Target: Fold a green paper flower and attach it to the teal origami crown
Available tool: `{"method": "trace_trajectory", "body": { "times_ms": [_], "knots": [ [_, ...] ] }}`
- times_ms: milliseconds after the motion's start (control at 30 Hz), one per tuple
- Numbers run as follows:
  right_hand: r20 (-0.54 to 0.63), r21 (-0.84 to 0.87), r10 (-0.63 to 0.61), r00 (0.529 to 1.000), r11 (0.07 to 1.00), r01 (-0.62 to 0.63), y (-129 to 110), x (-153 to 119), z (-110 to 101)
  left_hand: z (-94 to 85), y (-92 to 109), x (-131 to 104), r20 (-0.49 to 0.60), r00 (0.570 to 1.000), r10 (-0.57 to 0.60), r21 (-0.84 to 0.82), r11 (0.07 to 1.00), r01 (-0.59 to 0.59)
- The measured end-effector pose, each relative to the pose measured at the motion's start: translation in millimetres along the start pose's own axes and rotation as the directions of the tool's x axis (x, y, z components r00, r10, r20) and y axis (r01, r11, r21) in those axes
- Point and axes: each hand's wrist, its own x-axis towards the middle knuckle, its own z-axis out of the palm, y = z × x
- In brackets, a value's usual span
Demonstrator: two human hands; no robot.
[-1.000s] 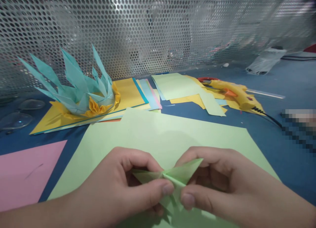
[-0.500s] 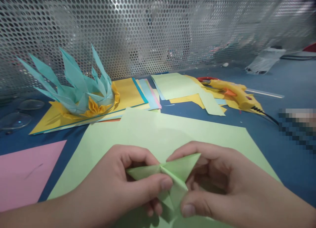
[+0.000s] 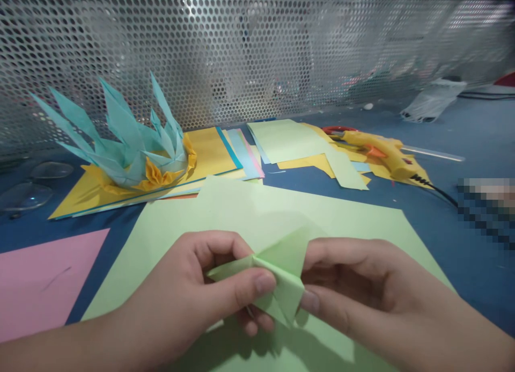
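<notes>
A small light-green folded paper piece (image 3: 286,286) with pointed flaps is held just above the large green sheet (image 3: 341,211). My left hand (image 3: 217,286) pinches its left side, the thumb lying across the front and the fingers behind. At its right edge, my right hand (image 3: 354,286) has the thumb tip against a lower fold and the fingers curled by the upper flap. That upper flap stands up, slightly blurred. The fingertips of my right hand are partly hidden behind the paper.
An origami piece with blue spikes and a yellow base (image 3: 132,141) stands on stacked paper at left. Behind lie paper offcuts (image 3: 289,141) and a yellow glue gun (image 3: 386,152) with a cord. A pink sheet (image 3: 48,281) is near left; a perforated metal screen (image 3: 241,50) closes the back.
The folded paper has turned and lifted slightly. My right thumb has moved up to its right edge, and my right index finger has shifted right, off the centre fold.
</notes>
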Motion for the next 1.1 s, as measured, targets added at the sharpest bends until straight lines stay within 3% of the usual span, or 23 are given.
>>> {"method": "trace_trajectory", "body": {
  "times_ms": [267, 367, 533, 800, 1100],
  "knots": [
    [-0.189, -0.134, -0.021, 0.982, 0.991, -0.005, 4.6, -9.2, 2.6, 4.1, -0.1, -0.8, -0.041, 0.998, 0.051, 0.096, 0.994, -0.047],
    [-0.182, -0.101, 0.017, 0.983, 0.994, -0.036, 4.7, -10.1, 2.6, 6.1, 0.1, -1.8, -0.042, 0.998, 0.047, 0.101, 0.994, -0.043],
    [-0.143, 0.094, 0.09, 0.986, 0.993, -0.077, 2.8, -6.9, 3.3, 6.3, 1.2, -0.5, -0.035, 0.999, 0.034, 0.057, 0.998, -0.032],
    [-0.134, -0.153, 0.074, 0.988, 0.984, -0.094, 4.8, -4.5, 3.0, 7.2, 1.3, -0.5, -0.059, 0.998, 0.038, 0.123, 0.992, -0.03],
    [-0.161, -0.177, 0.092, 0.983, 0.977, -0.12, 4.4, -3.7, 4.6, 7.5, -2.3, -1.0, -0.078, 0.997, 0.001, 0.151, 0.988, 0.011]
  ]
}}
